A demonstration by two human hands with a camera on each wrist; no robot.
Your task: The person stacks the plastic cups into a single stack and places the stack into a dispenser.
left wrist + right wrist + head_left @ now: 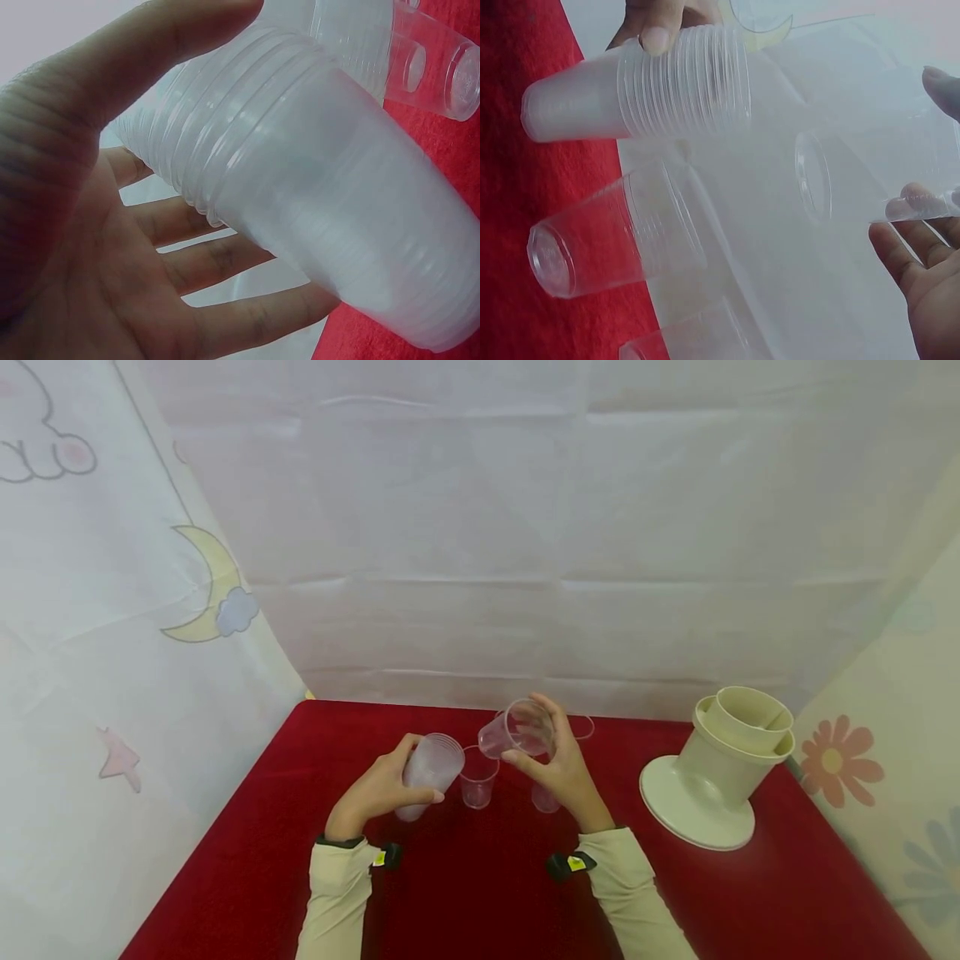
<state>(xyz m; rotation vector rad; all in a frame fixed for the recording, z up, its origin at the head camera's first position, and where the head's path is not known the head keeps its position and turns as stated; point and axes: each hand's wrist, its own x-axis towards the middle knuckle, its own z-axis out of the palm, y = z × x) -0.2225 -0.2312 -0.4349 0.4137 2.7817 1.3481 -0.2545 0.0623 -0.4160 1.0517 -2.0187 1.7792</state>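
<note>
My left hand [379, 787] grips a nested stack of clear plastic cups [435, 762], tilted above the red cloth. Fingers and thumb curl round the stack's rims in the left wrist view, where several ribbed edges [225, 142] show. A single clear plastic cup [493, 737] is held by my right hand [564, 777], thumb and fingers round its mouth, which tips towards me. Between the hands one clear cup [477, 787] stands upright on the cloth. Another cup [545, 798] is partly hidden behind my right hand.
Red cloth [465, 893] covers the table. To the right stands a cream plastic piece [697, 806] with a round flange and a wide tube leaning right. Pale printed sheets [480, 635] hang at the back and both sides.
</note>
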